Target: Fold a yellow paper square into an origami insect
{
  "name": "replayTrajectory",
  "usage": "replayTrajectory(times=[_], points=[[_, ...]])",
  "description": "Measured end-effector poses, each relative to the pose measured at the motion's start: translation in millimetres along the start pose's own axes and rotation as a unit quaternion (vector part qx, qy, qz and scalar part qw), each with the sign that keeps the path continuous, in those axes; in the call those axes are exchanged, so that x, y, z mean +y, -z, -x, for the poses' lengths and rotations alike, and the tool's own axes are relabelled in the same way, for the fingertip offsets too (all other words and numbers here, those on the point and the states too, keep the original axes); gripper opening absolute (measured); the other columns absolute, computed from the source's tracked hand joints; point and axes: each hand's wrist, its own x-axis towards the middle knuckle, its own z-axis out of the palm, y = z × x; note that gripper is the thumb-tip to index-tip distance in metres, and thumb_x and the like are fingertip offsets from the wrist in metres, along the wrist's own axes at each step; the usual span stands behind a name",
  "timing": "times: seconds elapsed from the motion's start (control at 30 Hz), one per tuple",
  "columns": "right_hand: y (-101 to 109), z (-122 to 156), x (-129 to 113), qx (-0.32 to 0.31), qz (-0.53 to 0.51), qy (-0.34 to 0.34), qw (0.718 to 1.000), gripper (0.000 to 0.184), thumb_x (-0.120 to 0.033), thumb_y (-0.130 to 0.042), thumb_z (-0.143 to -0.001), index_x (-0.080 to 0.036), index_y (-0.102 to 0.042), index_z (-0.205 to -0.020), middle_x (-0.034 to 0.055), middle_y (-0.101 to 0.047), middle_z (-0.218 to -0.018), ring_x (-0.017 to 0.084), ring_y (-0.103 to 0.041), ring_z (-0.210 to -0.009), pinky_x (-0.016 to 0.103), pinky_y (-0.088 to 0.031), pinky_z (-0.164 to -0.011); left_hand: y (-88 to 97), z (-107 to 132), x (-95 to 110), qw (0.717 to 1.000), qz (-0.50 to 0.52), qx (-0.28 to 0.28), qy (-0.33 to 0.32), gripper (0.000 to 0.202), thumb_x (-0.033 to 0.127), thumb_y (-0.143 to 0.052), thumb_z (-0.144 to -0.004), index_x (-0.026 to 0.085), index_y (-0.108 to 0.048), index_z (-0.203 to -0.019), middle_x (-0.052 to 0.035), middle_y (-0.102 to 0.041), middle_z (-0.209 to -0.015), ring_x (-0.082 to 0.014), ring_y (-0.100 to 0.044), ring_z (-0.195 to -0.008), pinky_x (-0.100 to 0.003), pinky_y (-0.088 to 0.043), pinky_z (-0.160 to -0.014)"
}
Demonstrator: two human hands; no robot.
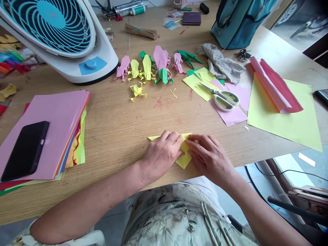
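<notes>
Your left hand point(160, 155) lies on the yellow paper point(185, 160), fingers bent a little and pressing down, not wrapped round anything. Your right hand point(210, 157) is nearly flat too, with its fingertips on the same paper, touching your left fingers. The paper sits on the table point(123, 130), below the scissors point(222, 97) and a bit to their left. It looks folded into a pointy shape, and one tip pokes out on the side away from the scissors. I think it is very light and thin. It bends easily, and it could tear or slide on the smooth wood. Pinch it softly at a folded edge, where it is thicker, and hold the rest flat
</notes>
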Motion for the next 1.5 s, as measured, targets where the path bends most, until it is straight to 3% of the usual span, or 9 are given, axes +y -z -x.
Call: replayTrajectory(times=[0.47,0.7,1.03,1.17,1.33,1.5], points=[[11.9,-2.9,8.8,-0.079,0.108,0.043,0.990,0.041,-0.029,-0.048,-0.101,-0.023,-0.054,-0.140,0.0146,-0.056,-0.137,0.029,-0.056,-0.110,0.044,-0.046,-0.085,-0.1,-0.5,2.7,1.000,-0.014,-0.019,0.011,0.045,0.037,-0.065,-0.091,0.015,-0.057,-0.129,-0.0077,-0.060,-0.107,-0.0232,-0.054,-0.102,-0.032,-0.049,-0.083],[21.9,8.0,14.0,-0.090,0.069,0.055,0.992,0.039,-0.028,-0.049,-0.101,-0.021,-0.056,-0.138,0.0139,-0.055,-0.142,0.028,-0.058,-0.115,0.044,-0.047,-0.089,0.6,-0.5,3.1,1.000,-0.018,-0.023,0.011,0.049,0.040,-0.066,-0.090,0.014,-0.056,-0.131,-0.0078,-0.060,-0.107,-0.0230,-0.054,-0.102,-0.031,-0.048,-0.081],[26.2,31.0,20.0,-0.071,0.031,0.056,0.995,0.048,-0.025,-0.053,-0.099,-0.022,-0.046,-0.146,0.0144,-0.053,-0.144,0.030,-0.055,-0.125,0.048,-0.048,-0.097,0.6,-1.2,4.3,0.999,-0.018,-0.027,0.012,0.050,0.041,-0.067,-0.089,0.014,-0.057,-0.131,-0.0085,-0.061,-0.109,-0.0237,-0.054,-0.103,-0.031,-0.048,-0.079],[22.2,22.4,16.4,-0.055,0.021,0.044,0.997,0.043,-0.026,-0.051,-0.099,-0.020,-0.052,-0.141,0.0159,-0.057,-0.138,0.030,-0.057,-0.119,0.048,-0.049,-0.094,-1.0,-0.2,4.8,0.999,-0.022,-0.020,0.012,0.046,0.040,-0.065,-0.091,0.014,-0.058,-0.129,-0.0091,-0.060,-0.109,-0.0241,-0.053,-0.102,-0.032,-0.048,-0.078],[10.4,1.3,12.8,-0.081,0.064,0.028,0.994,0.044,-0.036,-0.048,-0.100,-0.021,-0.053,-0.141,0.0184,-0.043,-0.151,0.034,-0.047,-0.131,0.052,-0.045,-0.098,-1.9,1.2,4.3,1.000,-0.023,-0.016,0.006,0.050,0.036,-0.064,-0.092,0.012,-0.054,-0.135,-0.0098,-0.060,-0.110,-0.0244,-0.052,-0.105,-0.031,-0.048,-0.082],[12.7,-6.7,9.7,-0.108,0.100,0.024,0.989,0.045,-0.037,-0.045,-0.101,-0.019,-0.052,-0.142,0.0192,-0.036,-0.156,0.035,-0.040,-0.139,0.050,-0.044,-0.100,-0.2,1.7,4.6,0.999,-0.021,-0.029,-0.002,0.051,0.036,-0.058,-0.095,0.009,-0.052,-0.138,-0.0122,-0.059,-0.112,-0.0257,-0.051,-0.108,-0.033,-0.049,-0.086]])
